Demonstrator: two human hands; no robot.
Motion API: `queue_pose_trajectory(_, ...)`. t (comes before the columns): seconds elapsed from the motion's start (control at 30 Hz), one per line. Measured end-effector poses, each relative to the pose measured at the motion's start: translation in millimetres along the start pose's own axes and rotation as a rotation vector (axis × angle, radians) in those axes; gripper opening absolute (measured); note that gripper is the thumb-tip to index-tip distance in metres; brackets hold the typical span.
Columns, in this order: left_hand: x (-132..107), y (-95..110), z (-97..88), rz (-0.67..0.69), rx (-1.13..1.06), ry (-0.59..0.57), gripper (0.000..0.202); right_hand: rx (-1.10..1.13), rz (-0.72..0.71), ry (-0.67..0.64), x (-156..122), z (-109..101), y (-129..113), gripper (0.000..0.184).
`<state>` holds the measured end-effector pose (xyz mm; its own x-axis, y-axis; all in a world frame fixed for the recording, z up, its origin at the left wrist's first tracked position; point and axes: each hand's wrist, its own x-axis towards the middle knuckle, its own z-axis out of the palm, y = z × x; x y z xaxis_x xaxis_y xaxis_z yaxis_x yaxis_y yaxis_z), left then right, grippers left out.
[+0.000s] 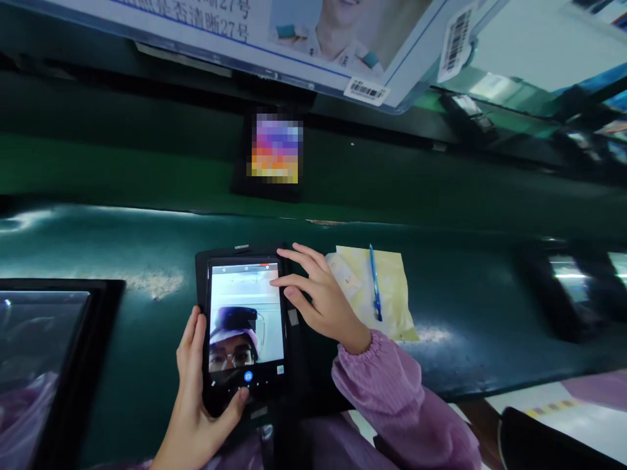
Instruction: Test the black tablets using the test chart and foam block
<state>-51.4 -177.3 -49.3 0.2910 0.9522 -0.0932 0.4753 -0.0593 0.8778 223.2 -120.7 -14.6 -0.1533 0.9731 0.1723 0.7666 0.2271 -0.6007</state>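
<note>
A black tablet [247, 313] is in my left hand [193, 385], fingers along its left edge and thumb over the lower bezel near the blue shutter button. Its lit screen shows a front camera picture of part of a person in a cap and glasses. Over the screen's upper right corner is my right hand [313, 294], its fingers stretched out and holding nothing. One fingertip is at the screen's right edge; whether it presses cannot be made out. Behind the tablet lies a dark pad or tray [202, 264].
Yellow paper [399, 287] with a blue pen [375, 284] on it lies right of my right hand. A large dark-framed panel [93, 326] stands at left. Another lit device [277, 150] is on the green bench [161, 228] further back. A printed sheet with a portrait [235, 49] hangs overhead.
</note>
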Motion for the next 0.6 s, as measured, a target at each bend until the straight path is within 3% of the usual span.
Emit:
queue_pose_trajectory(0.27,1,-1,-3.4,0.019,0.021,-0.016,0.1,0.045,0.007,0.176,-2,2,2,0.035)
queue_pose_trajectory(0.6,1,-5,-7.8,0.047,0.017,-0.046,0.103,-0.047,0.025,0.07,4,11,2,0.047)
